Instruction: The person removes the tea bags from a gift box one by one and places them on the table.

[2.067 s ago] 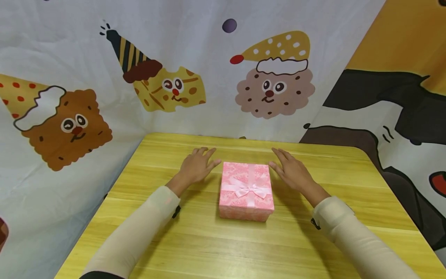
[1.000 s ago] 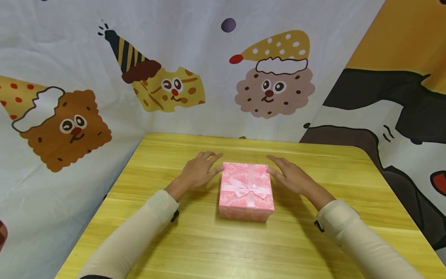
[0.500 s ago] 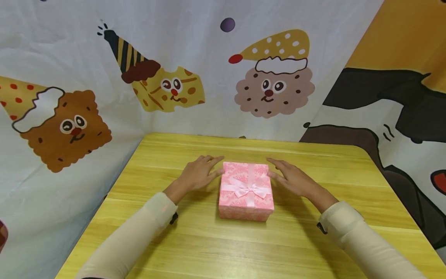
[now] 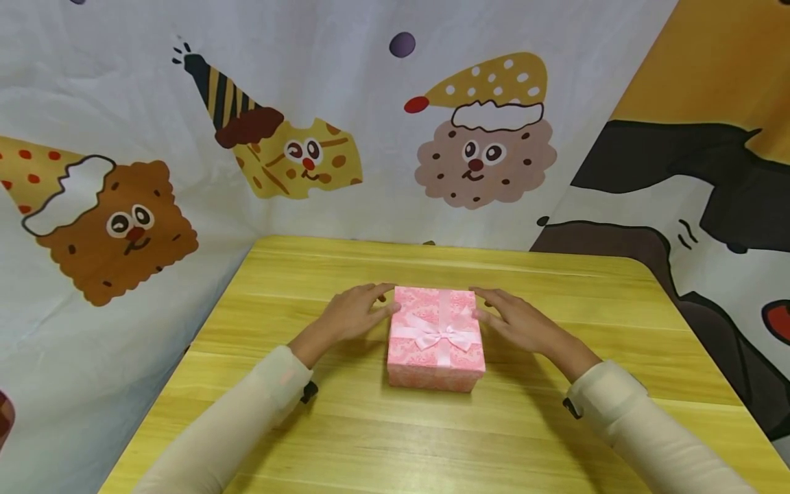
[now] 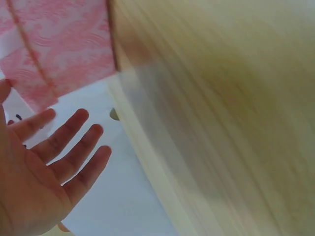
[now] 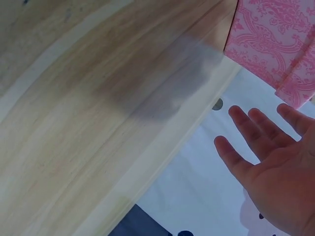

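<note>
A square pink gift box (image 4: 435, 353) with a patterned lid and a pale ribbon bow (image 4: 444, 336) sits on the wooden table. My left hand (image 4: 352, 312) is at the box's left side, fingers spread, thumb and index tips right at the far left corner. On the other side my right hand (image 4: 518, 321) mirrors it, its thumb and fingertips at the far right corner. Both wrist views show relaxed, separated fingers beside the box: the left hand (image 5: 44, 172) below its corner, the right hand (image 6: 278, 162) likewise. Neither hand grips the box.
The yellow wood-grain table (image 4: 395, 439) stands against a white cloth backdrop (image 4: 382, 82) printed with cartoon biscuits and cheese in party hats. Its far edge meets the cloth behind the box. A dark and orange printed area (image 4: 710, 158) covers the right side.
Both hands have moved nearer to the box, drawing inward and slightly toward the body, so the fingertips now reach its far corners. The box has stayed where it was, lid on.
</note>
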{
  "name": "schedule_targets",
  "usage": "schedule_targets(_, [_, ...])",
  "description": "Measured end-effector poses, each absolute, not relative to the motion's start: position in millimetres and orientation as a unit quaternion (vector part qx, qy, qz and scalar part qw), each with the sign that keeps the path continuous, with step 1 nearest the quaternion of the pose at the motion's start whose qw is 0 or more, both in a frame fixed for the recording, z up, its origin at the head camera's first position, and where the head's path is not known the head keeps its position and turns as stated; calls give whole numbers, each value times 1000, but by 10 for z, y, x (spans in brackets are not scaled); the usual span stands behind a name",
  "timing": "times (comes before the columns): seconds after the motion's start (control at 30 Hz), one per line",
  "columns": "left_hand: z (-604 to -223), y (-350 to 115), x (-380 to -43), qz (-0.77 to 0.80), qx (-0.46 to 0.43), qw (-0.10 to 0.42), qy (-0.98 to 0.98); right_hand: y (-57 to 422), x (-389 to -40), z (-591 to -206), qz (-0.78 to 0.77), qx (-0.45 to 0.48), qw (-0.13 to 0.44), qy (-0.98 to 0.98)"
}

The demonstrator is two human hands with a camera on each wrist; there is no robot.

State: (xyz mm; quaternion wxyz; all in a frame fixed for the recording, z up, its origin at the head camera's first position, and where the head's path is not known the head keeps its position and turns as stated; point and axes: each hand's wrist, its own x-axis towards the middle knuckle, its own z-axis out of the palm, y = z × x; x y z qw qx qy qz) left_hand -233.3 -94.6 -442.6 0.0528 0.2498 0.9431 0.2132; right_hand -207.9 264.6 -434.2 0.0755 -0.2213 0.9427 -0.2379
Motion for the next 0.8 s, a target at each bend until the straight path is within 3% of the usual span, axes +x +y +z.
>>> schedule_targets(0.5, [-4339, -835, -2245, 487, 171, 179, 837, 2542, -1995, -4369, -300, -213, 84, 926])
schedule_targets(0.7, [-4354, -810, -2241, 532, 132, 206, 811, 2429, -1894, -4337, -337, -177, 65, 923])
schedule_targets(0.8, [-4337, -806, -2223, 542, 128, 216, 802, 2379, -1852, -4297, -377, -143, 84, 911])
